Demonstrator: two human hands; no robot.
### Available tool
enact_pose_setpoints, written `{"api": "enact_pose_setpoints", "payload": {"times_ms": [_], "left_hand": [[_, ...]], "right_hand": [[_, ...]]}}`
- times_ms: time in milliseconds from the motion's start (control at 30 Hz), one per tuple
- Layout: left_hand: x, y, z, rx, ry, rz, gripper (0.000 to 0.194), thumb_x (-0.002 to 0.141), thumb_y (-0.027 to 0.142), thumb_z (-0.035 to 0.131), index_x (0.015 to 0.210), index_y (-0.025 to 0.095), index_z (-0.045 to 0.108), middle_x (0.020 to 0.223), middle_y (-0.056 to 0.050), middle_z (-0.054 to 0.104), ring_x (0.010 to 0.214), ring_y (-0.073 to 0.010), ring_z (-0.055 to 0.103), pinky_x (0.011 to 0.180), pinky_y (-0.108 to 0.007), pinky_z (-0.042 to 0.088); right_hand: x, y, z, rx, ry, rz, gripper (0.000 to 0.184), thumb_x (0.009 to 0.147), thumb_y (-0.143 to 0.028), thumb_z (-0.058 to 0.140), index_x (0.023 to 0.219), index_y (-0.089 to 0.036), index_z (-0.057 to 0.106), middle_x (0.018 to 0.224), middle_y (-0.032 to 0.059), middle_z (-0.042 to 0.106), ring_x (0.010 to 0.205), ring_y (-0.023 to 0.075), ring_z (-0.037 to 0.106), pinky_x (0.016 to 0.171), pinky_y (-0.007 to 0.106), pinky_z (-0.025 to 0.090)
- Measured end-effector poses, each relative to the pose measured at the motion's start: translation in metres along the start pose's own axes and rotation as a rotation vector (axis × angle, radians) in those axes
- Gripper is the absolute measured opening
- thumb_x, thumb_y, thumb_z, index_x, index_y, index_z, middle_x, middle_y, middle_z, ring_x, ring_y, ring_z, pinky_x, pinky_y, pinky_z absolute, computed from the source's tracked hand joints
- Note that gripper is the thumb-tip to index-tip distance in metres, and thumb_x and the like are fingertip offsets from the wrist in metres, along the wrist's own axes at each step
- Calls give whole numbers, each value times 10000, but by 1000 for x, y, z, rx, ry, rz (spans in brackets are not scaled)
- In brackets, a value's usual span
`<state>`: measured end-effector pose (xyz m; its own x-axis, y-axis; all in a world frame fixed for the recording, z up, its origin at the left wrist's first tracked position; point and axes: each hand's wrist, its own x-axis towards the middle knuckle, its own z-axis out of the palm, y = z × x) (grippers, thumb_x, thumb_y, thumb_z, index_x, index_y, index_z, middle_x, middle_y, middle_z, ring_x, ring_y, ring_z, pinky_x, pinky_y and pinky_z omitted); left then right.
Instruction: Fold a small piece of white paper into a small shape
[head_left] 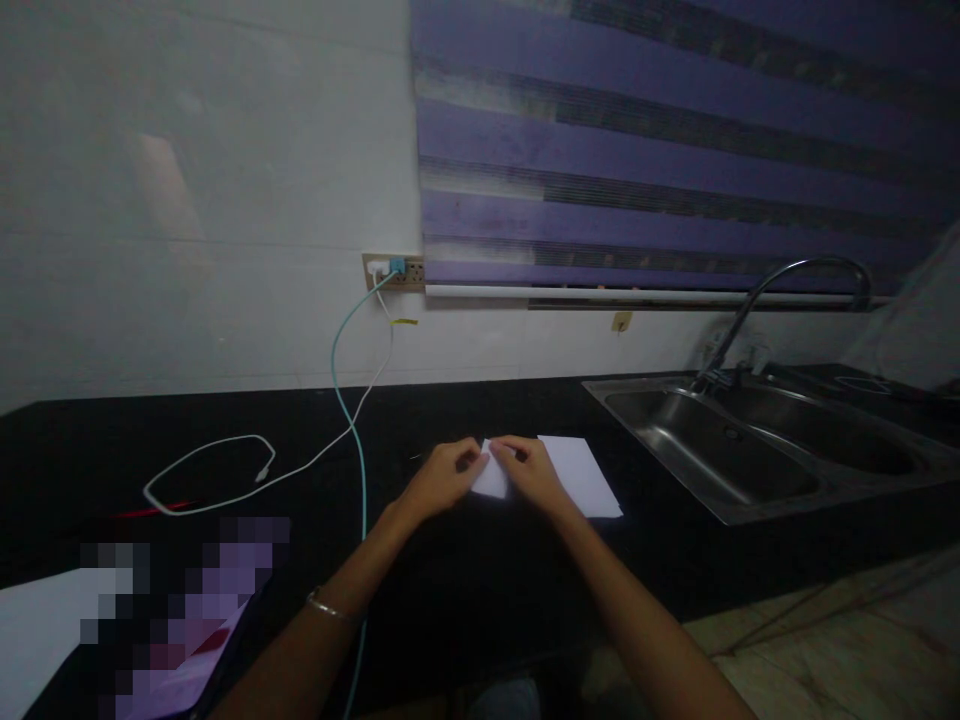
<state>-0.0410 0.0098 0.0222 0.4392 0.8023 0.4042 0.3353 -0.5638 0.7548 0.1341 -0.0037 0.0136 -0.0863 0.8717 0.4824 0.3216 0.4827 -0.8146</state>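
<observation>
A white sheet of paper (581, 475) lies on the black countertop (465, 570), its left part folded over. My left hand (442, 478) pinches the left edge of the folded part with closed fingers. My right hand (529, 470) presses and pinches the same fold from the right. The fingertips of both hands meet at the top of the fold. A metal bracelet (330, 606) sits on my left wrist.
A steel double sink (757, 450) with a curved tap (795, 290) is at the right. White and teal cables (352, 400) run from a wall socket (394, 272) onto the counter. Papers (45, 630) and a blurred-out item lie at the lower left.
</observation>
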Motion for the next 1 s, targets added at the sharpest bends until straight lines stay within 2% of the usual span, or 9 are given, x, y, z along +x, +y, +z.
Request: {"api": "enact_pose_setpoints", "payload": {"times_ms": [133,233,333,433,533,667,767,1000], "left_hand": [[2,-2,5,-100,23,-36,264,852,378,539,756,157,646,678,-9,637,595,-126,559,538,-203,386],[4,-2,8,-192,107,-105,248,822,374,577,760,148,658,691,-24,669,606,-138,597,545,-204,416],[5,-2,9,-262,126,-168,241,802,376,601,828,145,663,646,-16,659,560,-135,592,507,-199,413],[5,-4,10,-346,76,-224,279,794,405,610,918,156,638,596,12,622,450,-104,525,424,-183,367],[6,-7,11,-398,63,-233,314,805,472,579,824,160,615,512,46,535,369,-78,445,370,-170,320],[8,-12,13,-406,82,-222,332,787,487,595,775,156,617,524,42,530,368,-74,445,357,-169,320],[9,-13,12,-440,112,-228,335,772,483,612,760,148,631,549,36,534,392,-70,453,364,-166,336],[10,-16,9,-635,167,-328,311,688,432,708,728,128,660,563,27,537,437,-58,466,387,-150,357]], "right_hand": [[2,1,3,-14,118,21,228,801,-360,640,877,-166,733,840,71,721,693,185,626,611,282,463],[5,4,5,67,253,50,229,749,-345,688,879,-158,705,814,69,699,721,188,628,643,287,486],[5,5,7,130,309,64,233,741,-343,690,884,-159,683,791,62,681,727,191,628,654,295,500],[2,1,7,27,305,6,164,786,-319,643,842,-172,688,812,64,676,735,190,616,668,305,490],[-2,-7,7,-93,292,-98,131,820,-287,607,831,-187,691,841,67,671,753,191,605,691,316,482],[-4,-13,10,-119,279,-184,139,814,-276,627,915,-195,677,908,74,673,835,207,620,756,335,497],[-6,-11,12,-104,278,-209,203,818,-268,632,1005,-194,652,916,78,675,825,200,631,766,335,511],[-7,-2,8,-195,80,-446,218,840,-145,573,997,-236,692,1038,77,692,994,226,613,877,424,492]]}}
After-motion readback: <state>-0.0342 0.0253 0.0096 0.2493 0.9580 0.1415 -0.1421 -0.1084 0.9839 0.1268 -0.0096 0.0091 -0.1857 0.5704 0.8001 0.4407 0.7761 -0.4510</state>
